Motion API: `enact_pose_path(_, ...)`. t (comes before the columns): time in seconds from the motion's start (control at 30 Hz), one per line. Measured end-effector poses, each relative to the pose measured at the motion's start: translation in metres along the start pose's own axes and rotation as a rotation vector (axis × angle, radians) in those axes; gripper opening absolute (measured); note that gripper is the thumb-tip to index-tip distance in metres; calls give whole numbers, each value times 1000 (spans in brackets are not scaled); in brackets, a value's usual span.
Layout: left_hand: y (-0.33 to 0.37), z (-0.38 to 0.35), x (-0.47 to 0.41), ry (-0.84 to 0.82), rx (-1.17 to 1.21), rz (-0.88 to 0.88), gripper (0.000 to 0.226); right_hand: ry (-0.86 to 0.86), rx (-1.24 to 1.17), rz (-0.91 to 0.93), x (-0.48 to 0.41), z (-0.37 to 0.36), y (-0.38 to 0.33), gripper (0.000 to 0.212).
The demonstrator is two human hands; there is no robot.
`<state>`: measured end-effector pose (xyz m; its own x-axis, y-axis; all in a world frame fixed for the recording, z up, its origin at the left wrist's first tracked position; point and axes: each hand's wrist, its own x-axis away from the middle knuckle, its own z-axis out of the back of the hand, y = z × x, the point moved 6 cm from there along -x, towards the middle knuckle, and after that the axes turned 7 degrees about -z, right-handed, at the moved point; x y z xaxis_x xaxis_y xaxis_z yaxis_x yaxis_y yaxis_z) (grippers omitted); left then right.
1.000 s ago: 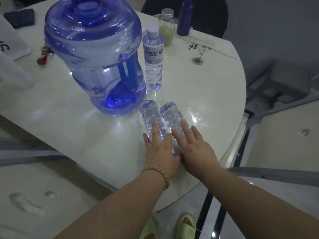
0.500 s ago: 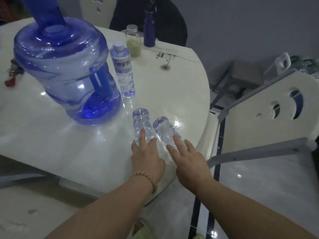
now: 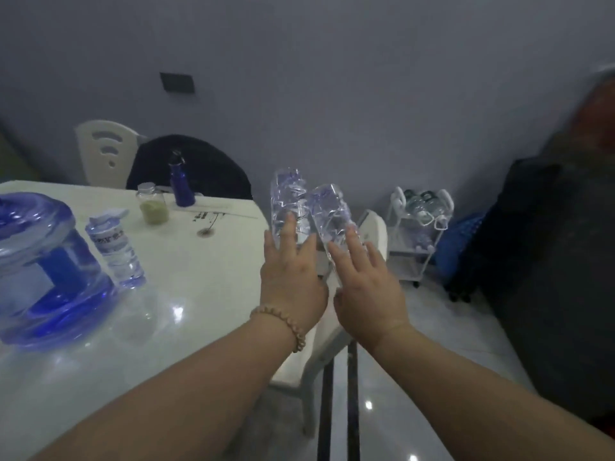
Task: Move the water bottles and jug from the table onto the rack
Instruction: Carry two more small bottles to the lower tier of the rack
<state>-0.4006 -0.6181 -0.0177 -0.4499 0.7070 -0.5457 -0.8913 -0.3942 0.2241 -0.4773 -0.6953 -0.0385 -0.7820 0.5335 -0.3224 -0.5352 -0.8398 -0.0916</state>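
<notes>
2 bottles (image 3: 289,204) lifted off table (image 3: 206,261), under fingers (image 3: 289,227).

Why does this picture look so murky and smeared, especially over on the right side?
Head view: the room is dim and bluish, and motion blur smears the dark shape at the right edge. The two clear bottles in the left hand and right hand look soft. Glare spots shine on the white table, and wide-angle distortion bends the edges.

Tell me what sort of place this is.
Probably a home dining area: a white table with a matching white chair behind it, a glossy tiled floor, and a small white rack of bottles against the wall.
</notes>
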Motion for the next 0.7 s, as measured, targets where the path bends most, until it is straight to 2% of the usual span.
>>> enact_pose_path(0.13,122,-15,-36,20,-11,-124,77,67,47,-76,18,50,104,76)
enact_pose_path(0.27,211,-46,-49,19,-35,-215,78,77,60,-173,48,75,193,76)
enact_pose_path(0.43,280,-108,-63,-201,-139,-322,70,-10,98,-258,71,65,275,77)
enact_pose_path(0.7,326,-191,-86,-315,-183,-427,77,-123,92,-364,73,26,358,76)
